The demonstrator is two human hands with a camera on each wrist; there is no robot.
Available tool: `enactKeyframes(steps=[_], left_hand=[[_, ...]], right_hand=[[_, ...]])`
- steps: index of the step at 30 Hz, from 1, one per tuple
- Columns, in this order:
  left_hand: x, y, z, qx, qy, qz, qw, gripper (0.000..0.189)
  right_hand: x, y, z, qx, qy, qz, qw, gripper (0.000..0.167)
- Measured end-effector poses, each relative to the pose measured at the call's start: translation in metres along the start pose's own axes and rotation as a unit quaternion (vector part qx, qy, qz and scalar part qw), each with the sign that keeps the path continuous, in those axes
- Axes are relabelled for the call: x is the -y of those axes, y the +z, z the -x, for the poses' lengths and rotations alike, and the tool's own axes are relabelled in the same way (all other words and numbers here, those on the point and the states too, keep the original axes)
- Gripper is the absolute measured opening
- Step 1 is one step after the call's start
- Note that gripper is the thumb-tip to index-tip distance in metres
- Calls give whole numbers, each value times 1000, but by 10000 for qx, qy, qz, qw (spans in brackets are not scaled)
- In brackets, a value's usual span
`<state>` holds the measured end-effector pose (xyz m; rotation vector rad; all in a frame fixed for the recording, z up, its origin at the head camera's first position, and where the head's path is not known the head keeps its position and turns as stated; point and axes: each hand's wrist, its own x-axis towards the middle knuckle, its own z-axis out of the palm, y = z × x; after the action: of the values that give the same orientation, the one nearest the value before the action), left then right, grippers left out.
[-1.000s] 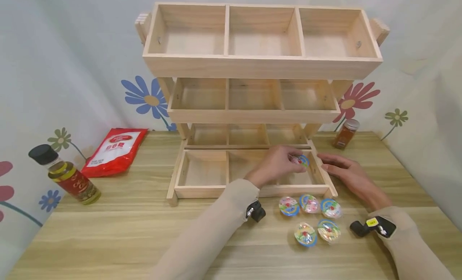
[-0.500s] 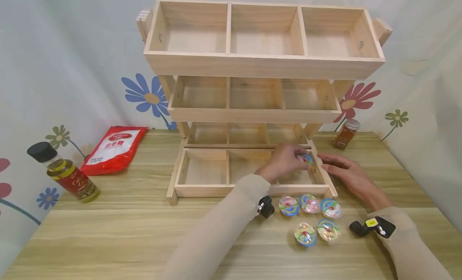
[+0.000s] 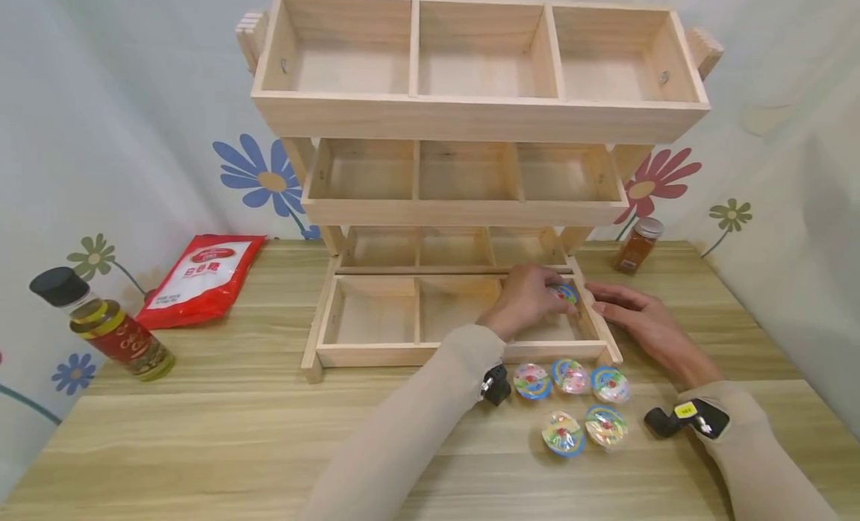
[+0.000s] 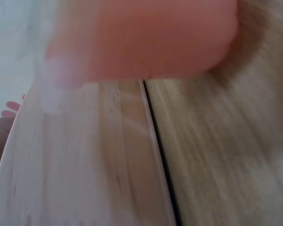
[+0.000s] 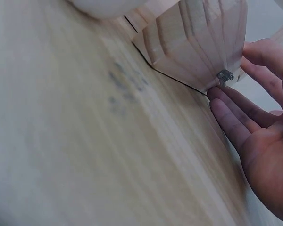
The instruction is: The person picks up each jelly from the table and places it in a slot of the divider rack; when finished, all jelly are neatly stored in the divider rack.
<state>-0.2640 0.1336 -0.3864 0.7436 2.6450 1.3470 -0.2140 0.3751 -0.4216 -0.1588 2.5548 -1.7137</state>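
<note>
In the head view my left hand (image 3: 526, 298) reaches into the right compartment of the bottom tray (image 3: 376, 354) of a wooden tiered rack. It pinches a small jelly cup (image 3: 566, 292) with a blue-edged printed lid, close over the compartment floor. The left wrist view has a blurred finger (image 4: 146, 42) above pale wood. My right hand (image 3: 645, 323) rests against the rack's right side. In the right wrist view its straight fingers meet the wooden end (image 5: 188, 47) by a metal screw (image 5: 224, 76). Several more jelly cups (image 3: 563, 434) lie on the table before the tray.
Above the bottom tray rise further three-part trays, the top one (image 3: 480, 118) overhanging the most. An oil bottle (image 3: 124, 342) and a red-and-white bag (image 3: 204, 278) are at the left. A spice jar (image 3: 637, 246) stands behind my right hand.
My left hand has shifted slightly right within the compartment, still pinching the jelly cup. The right hand stays at the rack's side. The head view has turned a little.
</note>
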Motion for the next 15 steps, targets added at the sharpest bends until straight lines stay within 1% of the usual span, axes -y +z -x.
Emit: enactKeyframes(steps=[6,10,15], left_hand=[[1,3,1,-48,61,-155,9998,44],[1,4,2,-50,30,-182,9998,47],[0,4,3,-24,18,-174,9998,47]], right_hand=[[0,0,0,-31,59,126,9999,56],[0,0,0,-39,50,190,9998,56],[1,1,1,-85,37,246,9997,55]])
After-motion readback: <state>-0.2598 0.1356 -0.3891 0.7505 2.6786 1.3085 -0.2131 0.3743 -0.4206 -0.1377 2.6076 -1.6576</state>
